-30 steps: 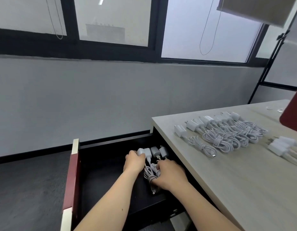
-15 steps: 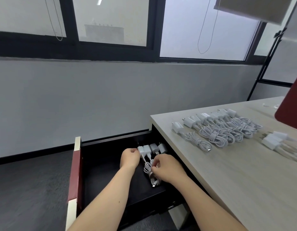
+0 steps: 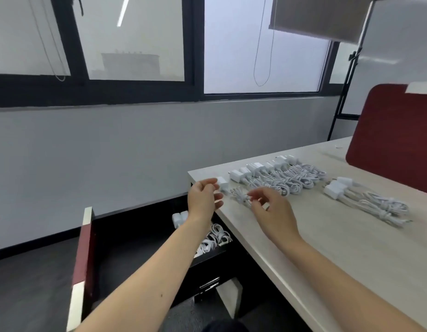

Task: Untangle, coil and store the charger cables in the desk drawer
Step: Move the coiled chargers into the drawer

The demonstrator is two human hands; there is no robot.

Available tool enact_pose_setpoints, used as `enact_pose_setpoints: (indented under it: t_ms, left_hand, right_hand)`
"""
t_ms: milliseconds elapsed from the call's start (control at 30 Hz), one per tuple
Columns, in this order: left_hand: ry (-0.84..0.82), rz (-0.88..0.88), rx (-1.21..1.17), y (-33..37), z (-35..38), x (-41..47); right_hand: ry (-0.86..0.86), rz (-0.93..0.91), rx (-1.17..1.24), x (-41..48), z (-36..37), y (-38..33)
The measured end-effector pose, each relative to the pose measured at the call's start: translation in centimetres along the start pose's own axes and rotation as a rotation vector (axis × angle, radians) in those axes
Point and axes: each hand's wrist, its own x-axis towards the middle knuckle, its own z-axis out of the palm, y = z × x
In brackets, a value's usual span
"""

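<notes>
The nearest white charger lies at the desk's left corner, its plug (image 3: 222, 183) and coiled cable (image 3: 241, 197) flat on the wood. My left hand (image 3: 204, 198) hovers beside the plug with loosely curled fingers, fingertips just short of it. My right hand (image 3: 272, 212) is over the coil with fingers spread and bent, holding nothing. Below them the black desk drawer (image 3: 135, 236) stands open with stored chargers (image 3: 217, 237) along its right side, partly hidden by my left forearm.
A row of several coiled white chargers (image 3: 284, 178) lies further back on the desk (image 3: 351, 255). A looser bunch of chargers (image 3: 365, 200) lies to the right. A red partition (image 3: 394, 135) stands at the far right. The drawer's red front (image 3: 84, 248) juts out at left.
Both hands have let go of the charger in the drawer and risen up and right to the desk corner, above the nearest coiled charger. The view has tilted up.
</notes>
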Motion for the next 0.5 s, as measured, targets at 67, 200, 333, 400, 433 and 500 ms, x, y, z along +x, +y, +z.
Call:
enact_pose_setpoints:
  t_ms: [67,200,333,400,433,500]
  left_hand:
    - [-0.133,-0.037,0.013,-0.6,3.1,-1.6]
    - [-0.361,-0.047,0.141,-3.2,8.9,-4.4]
    - [-0.471,-0.006,0.242,-5.9,13.9,-6.3]
    - [-0.484,0.026,0.294,-7.1,16.0,-6.7]
    - [-0.481,0.042,0.322,-7.5,16.8,-6.8]
    - [-0.471,0.077,0.372,-8.4,18.2,-6.5]
  right_hand:
    - [0.083,0.014,-0.09,-0.6,-3.4,2.9]
    - [0.168,0.011,-0.312,-1.5,-9.7,7.6]
    - [0.298,0.009,-0.524,-1.2,-14.7,12.0]
    - [0.31,0.067,-0.613,-0.7,-16.6,13.9]
    - [0.297,0.107,-0.653,-0.4,-17.2,14.7]
    - [0.266,0.168,-0.71,0.1,-18.1,15.8]
